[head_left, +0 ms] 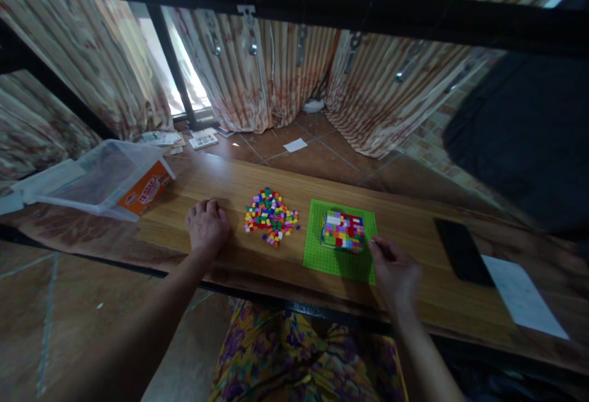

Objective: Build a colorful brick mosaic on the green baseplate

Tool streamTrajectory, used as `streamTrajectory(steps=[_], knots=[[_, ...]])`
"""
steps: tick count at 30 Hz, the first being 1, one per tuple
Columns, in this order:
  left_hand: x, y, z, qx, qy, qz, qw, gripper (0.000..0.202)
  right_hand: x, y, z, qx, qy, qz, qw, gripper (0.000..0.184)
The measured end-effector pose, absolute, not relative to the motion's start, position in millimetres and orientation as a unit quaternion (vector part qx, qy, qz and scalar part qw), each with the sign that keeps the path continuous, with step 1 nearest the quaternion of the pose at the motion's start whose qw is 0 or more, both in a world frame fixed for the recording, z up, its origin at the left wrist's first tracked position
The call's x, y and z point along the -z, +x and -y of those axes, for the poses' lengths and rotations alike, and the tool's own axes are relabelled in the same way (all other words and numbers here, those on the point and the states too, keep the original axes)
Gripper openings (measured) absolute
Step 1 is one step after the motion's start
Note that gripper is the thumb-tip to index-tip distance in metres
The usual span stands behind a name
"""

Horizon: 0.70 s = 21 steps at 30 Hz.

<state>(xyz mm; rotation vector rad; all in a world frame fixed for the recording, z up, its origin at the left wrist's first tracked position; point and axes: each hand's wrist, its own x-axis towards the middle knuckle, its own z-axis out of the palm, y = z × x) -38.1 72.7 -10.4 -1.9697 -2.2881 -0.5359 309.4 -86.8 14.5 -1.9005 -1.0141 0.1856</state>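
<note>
On a green baseplate (317,255) stands a block built of many small coloured toy bricks (343,230). My right hand (398,273) is at the plate's right edge, thumb and forefinger pinched together close beside the built block. Whatever may sit between those fingertips is too small to make out. My left hand (207,227) rests on the wooden table with its fingers curled under, and nothing shows in it. Just right of it lies a loose pile of small coloured bricks (271,215), spread between that hand and the baseplate.
A clear plastic bin (110,175) with an orange label stands at the table's left end. To the right lie a black phone-like slab (462,251) and a white paper sheet (524,294). A dark metal bar (294,0) crosses above, before striped curtains (276,70).
</note>
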Motion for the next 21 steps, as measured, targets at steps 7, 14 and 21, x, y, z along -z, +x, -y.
streamTrajectory(steps=[7,14,21], knots=[[10.0,-37.9,-71.8,0.171,-0.643,0.745,0.042,0.039,-13.9,301.8,73.7,-0.035,-0.806,0.424,0.411,0.04],[12.7,-38.4,-72.4,0.177,-0.642,0.745,0.036,0.039,-15.2,296.1,72.5,0.018,-0.813,0.458,0.359,0.044],[13.2,-39.0,-72.5,0.185,-0.643,0.743,0.032,0.04,-14.2,297.3,75.8,0.025,-0.811,0.478,0.336,0.047]])
